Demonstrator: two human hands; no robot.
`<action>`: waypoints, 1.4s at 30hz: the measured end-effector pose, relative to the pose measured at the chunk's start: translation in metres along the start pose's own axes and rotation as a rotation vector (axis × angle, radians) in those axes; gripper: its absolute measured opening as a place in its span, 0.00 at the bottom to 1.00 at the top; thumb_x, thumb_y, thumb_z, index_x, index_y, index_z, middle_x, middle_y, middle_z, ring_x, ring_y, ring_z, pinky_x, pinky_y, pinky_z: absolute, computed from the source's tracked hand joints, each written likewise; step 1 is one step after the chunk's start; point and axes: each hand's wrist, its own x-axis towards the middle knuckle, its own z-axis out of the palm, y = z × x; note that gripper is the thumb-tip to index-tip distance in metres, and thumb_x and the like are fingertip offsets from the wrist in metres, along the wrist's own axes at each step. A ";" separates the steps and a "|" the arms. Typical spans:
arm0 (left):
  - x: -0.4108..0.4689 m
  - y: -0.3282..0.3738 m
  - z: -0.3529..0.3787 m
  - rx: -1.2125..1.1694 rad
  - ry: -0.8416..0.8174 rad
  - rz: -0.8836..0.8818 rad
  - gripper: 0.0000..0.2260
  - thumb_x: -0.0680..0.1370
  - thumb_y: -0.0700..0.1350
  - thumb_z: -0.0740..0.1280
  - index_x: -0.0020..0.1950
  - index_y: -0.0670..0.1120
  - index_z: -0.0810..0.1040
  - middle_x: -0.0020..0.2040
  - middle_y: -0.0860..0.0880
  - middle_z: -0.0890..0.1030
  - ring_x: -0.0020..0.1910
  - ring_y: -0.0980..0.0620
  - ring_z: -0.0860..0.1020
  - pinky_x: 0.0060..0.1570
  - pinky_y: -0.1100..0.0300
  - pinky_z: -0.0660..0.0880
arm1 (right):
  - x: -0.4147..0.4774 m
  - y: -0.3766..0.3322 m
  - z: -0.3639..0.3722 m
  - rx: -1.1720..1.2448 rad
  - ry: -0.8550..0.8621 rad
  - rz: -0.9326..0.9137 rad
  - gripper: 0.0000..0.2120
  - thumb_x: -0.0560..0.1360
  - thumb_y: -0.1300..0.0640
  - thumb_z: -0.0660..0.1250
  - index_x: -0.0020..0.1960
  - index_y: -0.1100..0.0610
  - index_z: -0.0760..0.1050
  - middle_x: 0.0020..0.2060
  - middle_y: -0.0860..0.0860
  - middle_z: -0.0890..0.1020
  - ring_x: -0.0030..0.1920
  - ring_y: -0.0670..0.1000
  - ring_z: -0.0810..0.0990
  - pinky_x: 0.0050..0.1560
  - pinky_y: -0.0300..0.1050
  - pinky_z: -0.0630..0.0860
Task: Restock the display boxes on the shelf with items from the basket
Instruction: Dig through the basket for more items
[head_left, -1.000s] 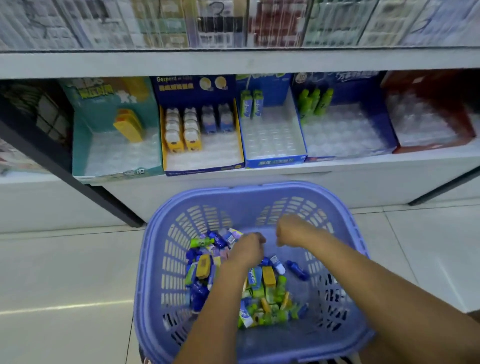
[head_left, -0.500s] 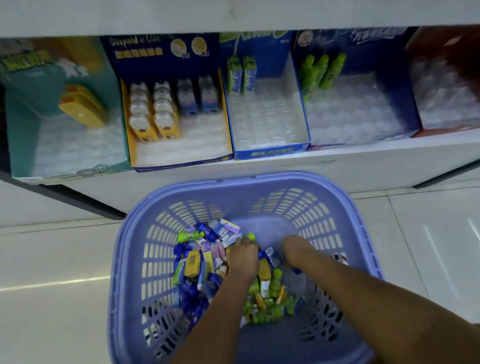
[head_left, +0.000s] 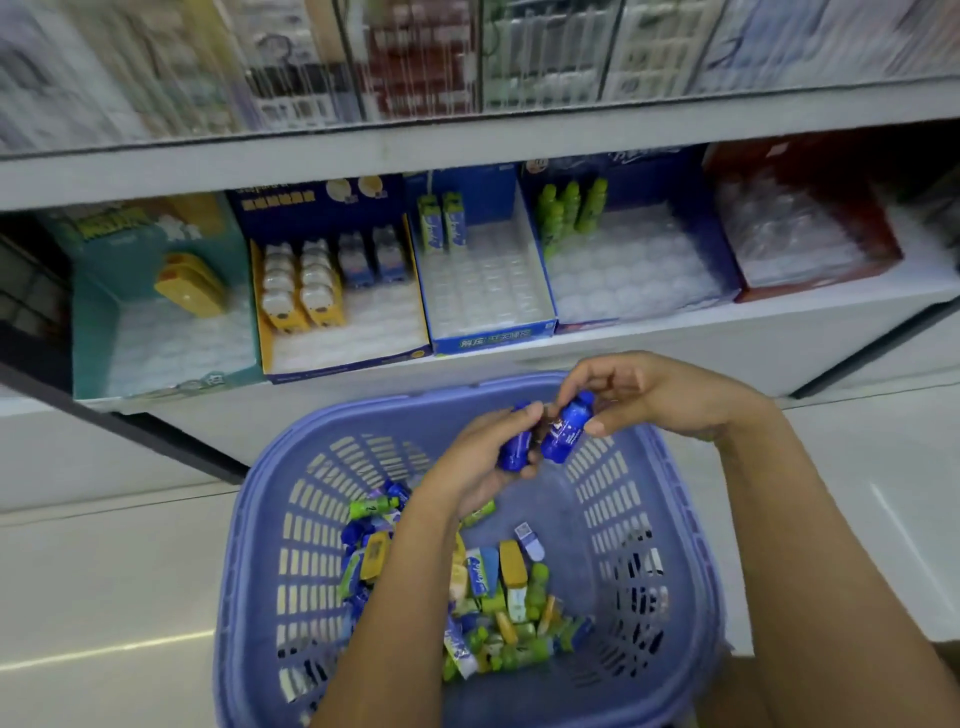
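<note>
Two small glossy blue bottle-shaped items hang side by side, nearly touching, above the far half of the basket. The left blue bottle (head_left: 513, 453) is gripped round its body by the curled fingers of the left hand (head_left: 472, 460). The right blue bottle (head_left: 568, 430) is pinched between thumb and bent fingers of the right hand (head_left: 665, 395), its narrow cap tilted up toward the shelf. They look light and rigid, with slick printed sleeves that could slip, so a hold round the wide middle, cap upward, seems safest for seating them. Below lies the lavender slotted plastic basket (head_left: 322, 519), its floor heaped with a loose mixed pile (head_left: 498, 587) of green bottles, flat yellow slabs and blue-and-white packs. Beyond its rim, on the white shelf (head_left: 675, 332), stand open card boxes lined with thin, dimpled, pale trays that probably flex under pressure. These are a teal display box (head_left: 98, 338), a navy-and-yellow display box (head_left: 337, 364), a bright blue display box (head_left: 488, 340), a dark blue display box (head_left: 722, 249) holding three green bottles, and a red display box (head_left: 857, 223). The round sockets beside those green bottles look the likeliest fit, though I cannot tell for certain.
</note>
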 end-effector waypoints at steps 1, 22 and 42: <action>-0.005 0.007 0.008 0.030 -0.049 0.014 0.07 0.73 0.45 0.70 0.47 0.42 0.80 0.35 0.47 0.80 0.27 0.57 0.71 0.25 0.66 0.67 | -0.006 -0.003 -0.001 0.024 0.007 -0.037 0.14 0.70 0.73 0.67 0.52 0.60 0.76 0.52 0.55 0.82 0.52 0.51 0.78 0.54 0.43 0.76; 0.063 0.059 0.124 0.654 0.483 0.474 0.14 0.77 0.46 0.66 0.61 0.45 0.74 0.43 0.48 0.76 0.41 0.48 0.76 0.45 0.54 0.78 | -0.009 -0.055 -0.089 -0.243 1.119 -0.191 0.10 0.69 0.58 0.74 0.49 0.58 0.81 0.41 0.54 0.83 0.43 0.50 0.81 0.46 0.44 0.77; 0.088 0.056 0.111 0.668 0.464 0.404 0.08 0.80 0.46 0.61 0.57 0.49 0.74 0.48 0.47 0.80 0.43 0.51 0.77 0.42 0.59 0.74 | 0.082 -0.050 -0.157 -0.880 0.792 -0.018 0.13 0.75 0.61 0.66 0.58 0.67 0.75 0.57 0.62 0.78 0.59 0.60 0.75 0.60 0.51 0.71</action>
